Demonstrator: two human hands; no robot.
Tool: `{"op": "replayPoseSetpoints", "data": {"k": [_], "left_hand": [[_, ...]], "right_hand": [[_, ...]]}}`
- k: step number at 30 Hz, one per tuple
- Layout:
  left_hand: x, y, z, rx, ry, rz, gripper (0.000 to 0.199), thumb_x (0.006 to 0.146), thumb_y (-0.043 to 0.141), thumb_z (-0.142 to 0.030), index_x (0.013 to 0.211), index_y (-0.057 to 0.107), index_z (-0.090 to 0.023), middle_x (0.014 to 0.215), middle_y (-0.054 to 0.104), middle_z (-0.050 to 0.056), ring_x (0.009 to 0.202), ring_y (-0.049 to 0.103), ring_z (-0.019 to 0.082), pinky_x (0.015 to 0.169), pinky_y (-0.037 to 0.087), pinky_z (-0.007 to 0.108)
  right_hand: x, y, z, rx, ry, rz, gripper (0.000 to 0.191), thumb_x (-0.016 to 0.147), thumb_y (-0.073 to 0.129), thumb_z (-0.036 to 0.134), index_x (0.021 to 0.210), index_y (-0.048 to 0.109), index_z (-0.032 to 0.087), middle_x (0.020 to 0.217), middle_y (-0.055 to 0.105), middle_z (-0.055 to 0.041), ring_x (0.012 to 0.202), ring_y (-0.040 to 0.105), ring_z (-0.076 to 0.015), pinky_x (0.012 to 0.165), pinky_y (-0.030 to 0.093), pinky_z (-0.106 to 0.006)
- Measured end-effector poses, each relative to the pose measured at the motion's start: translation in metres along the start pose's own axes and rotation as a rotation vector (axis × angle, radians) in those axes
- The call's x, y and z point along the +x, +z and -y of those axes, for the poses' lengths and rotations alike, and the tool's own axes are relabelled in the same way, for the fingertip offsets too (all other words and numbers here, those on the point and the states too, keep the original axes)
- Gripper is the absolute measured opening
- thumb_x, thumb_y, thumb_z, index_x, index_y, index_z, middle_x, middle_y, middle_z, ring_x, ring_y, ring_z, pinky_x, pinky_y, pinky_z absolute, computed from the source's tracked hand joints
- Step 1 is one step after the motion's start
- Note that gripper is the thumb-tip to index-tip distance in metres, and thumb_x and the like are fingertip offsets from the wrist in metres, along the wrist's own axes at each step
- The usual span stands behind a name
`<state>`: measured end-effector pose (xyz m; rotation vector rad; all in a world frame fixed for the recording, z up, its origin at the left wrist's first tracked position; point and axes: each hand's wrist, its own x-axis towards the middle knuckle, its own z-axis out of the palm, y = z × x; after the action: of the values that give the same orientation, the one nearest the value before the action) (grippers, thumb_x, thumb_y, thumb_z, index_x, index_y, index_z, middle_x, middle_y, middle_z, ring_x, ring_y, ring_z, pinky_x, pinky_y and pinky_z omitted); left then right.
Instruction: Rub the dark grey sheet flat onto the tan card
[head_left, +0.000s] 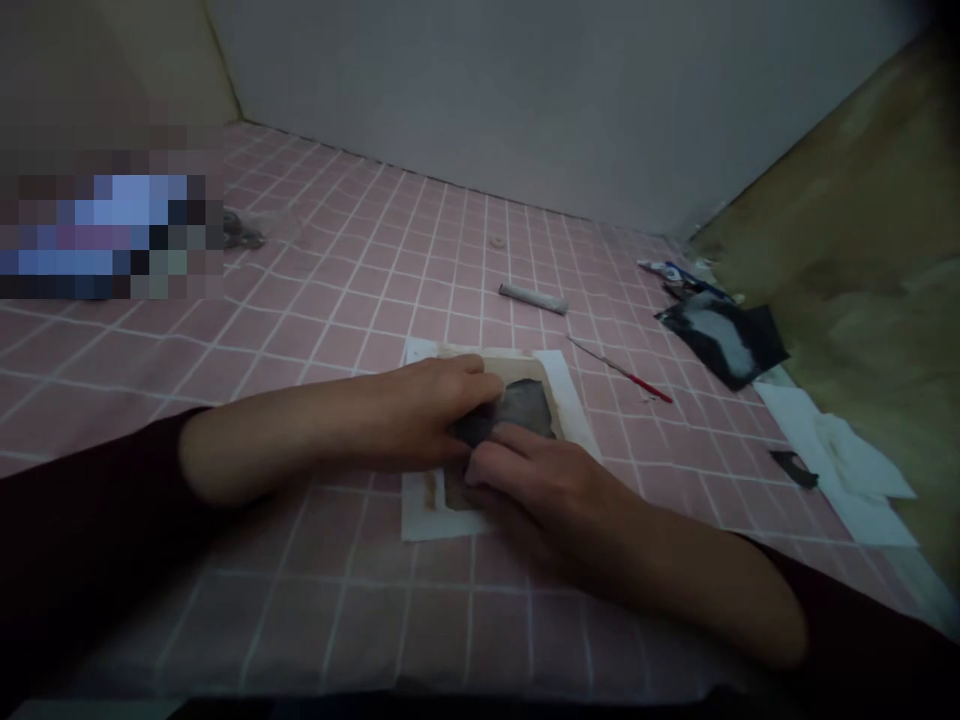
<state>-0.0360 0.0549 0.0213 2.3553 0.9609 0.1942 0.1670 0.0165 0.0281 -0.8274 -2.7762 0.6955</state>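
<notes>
A dark grey piece of thin material [527,405] lies over a brownish rectangular board [555,378], which rests on a white sheet [574,400] near the front of the table. My left hand [448,398] comes in from the left, its fingers closed on the left part of the grey piece. From the right, my right hand [531,475] has its fingers bent together at the lower edge of the same piece. The two hands are close together, and their fingertips are partly hidden.
Beyond the board, a grey tube [533,298] and a thin red-handled tool [630,376] lie on the pink checked tablecloth [360,250]. At right are a black sheet [724,340], white papers [847,465] and a dark scrap [795,468]. A blurred patch covers the far left.
</notes>
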Motion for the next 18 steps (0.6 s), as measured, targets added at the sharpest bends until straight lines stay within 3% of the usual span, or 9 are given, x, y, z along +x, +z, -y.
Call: {"op": "replayPoseSetpoints", "data": {"k": [6,10,12,15,18], "left_hand": [[-0.0028,-0.0056,-0.0055,-0.020,-0.062,0.071,0.021,0.074,0.069,-0.014,0.088,0.054,-0.017,0.097,0.052,0.001,0.082,0.052,0.014,0.067,0.037,0.025],[-0.0012,-0.0024,-0.0011,-0.023,-0.003,0.020,0.017,0.078,0.065,-0.016,0.093,0.056,-0.018,0.096,0.053,0.001,0.083,0.053,0.014,0.069,0.037,0.025],[-0.0006,-0.0011,0.0006,-0.007,0.003,0.010,0.020,0.078,0.065,-0.017,0.096,0.056,-0.018,0.097,0.053,0.001,0.084,0.053,0.014,0.069,0.037,0.025],[-0.0010,-0.0018,0.0005,0.009,-0.028,0.043,0.024,0.074,0.070,-0.017,0.093,0.055,-0.018,0.097,0.052,0.001,0.083,0.053,0.014,0.068,0.037,0.025],[-0.0017,-0.0021,0.0007,0.001,-0.025,0.044,0.023,0.075,0.069,-0.018,0.093,0.055,-0.018,0.096,0.052,0.001,0.083,0.053,0.014,0.067,0.037,0.025]], "right_hand": [[-0.0081,-0.0093,-0.0057,-0.055,0.167,0.138,0.015,0.089,0.044,0.007,0.081,0.045,0.019,0.081,0.051,-0.0002,0.063,0.046,-0.0103,0.057,0.033,-0.025],[-0.0046,-0.0028,-0.0034,0.028,0.065,0.000,0.011,0.091,0.045,0.010,0.083,0.047,0.018,0.080,0.053,-0.0010,0.068,0.048,-0.0117,0.061,0.037,-0.025],[-0.0036,-0.0029,-0.0038,0.053,0.030,-0.008,0.012,0.090,0.045,0.008,0.082,0.047,0.018,0.080,0.053,-0.0008,0.067,0.048,-0.0112,0.060,0.037,-0.024],[-0.0056,-0.0088,-0.0063,-0.007,0.116,0.065,0.014,0.089,0.047,0.008,0.080,0.048,0.018,0.079,0.052,0.0001,0.063,0.046,-0.0101,0.057,0.035,-0.024],[-0.0058,-0.0066,-0.0061,-0.033,0.132,0.019,0.012,0.090,0.047,0.010,0.082,0.052,0.017,0.080,0.053,-0.0015,0.065,0.047,-0.0115,0.058,0.036,-0.025]]}}
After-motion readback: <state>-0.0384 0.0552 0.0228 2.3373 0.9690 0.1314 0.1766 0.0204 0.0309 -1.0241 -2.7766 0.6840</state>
